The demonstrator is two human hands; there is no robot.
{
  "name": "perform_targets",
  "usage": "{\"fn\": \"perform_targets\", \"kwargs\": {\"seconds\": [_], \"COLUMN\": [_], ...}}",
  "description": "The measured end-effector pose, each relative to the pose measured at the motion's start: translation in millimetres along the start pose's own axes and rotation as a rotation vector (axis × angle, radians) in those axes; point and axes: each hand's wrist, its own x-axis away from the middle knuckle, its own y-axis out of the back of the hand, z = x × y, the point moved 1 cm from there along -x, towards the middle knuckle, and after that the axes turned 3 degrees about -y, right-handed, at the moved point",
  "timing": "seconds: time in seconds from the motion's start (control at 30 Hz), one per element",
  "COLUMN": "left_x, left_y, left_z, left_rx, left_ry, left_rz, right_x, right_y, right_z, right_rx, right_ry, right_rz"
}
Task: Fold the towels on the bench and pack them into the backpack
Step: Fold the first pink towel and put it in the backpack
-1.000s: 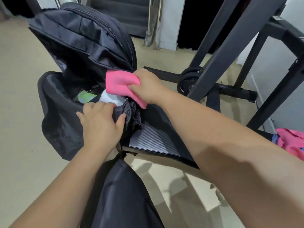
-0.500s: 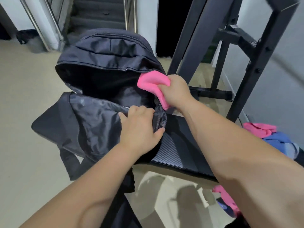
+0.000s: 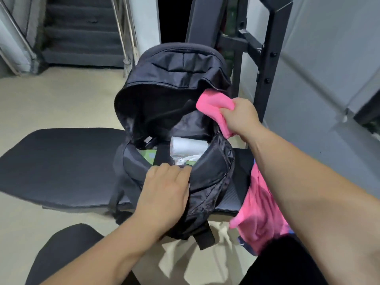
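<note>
- Dark carpeted stairs (image 3: 82, 38) rise at the upper left.
- A steel handrail (image 3: 125, 33) slants down beside the stairs.
- A black metal rack frame (image 3: 269, 48) stands upright at the upper right.
- A pale beige floor (image 3: 61, 99) spreads below.
- A grey wall (image 3: 329, 58) runs along the right.
- A dark doorway (image 3: 174, 17) opens behind.

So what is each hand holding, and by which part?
Right hand grips the folded pink towel by its right side. Left hand holds the backpack by the front edge of its opening.
</note>
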Motion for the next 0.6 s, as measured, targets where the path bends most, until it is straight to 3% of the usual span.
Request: {"fn": "perform_targets", "kwargs": {"seconds": [0.33,0.43,0.53,0.6], "left_x": [26.1,26.7,35.3,44.7], "left_y": [-11.7,-9.4,-7.6,-12.6], "left_z": [-22.3,-17.1,-9.5,-6.9], "left_rx": [0.060,0.092,0.048,0.038], "left_ry": [-0.126,-0.124,-0.032,-0.045], "left_rz": [0.021,-0.004,0.015,0.032], "right_x": [18.3,41.8,76.9,96.3], "right_y": [-12.7,-4.0,-0.5,-1.5], "right_z": [3.7,6.2,9.1,16.9], "right_rx": [0.027,0.151,0.338,0.454], "right_ry": [0.008,0.047,0.205,0.412], "right_rz": [-0.056,-0.125,-0.157,-0.024]}}
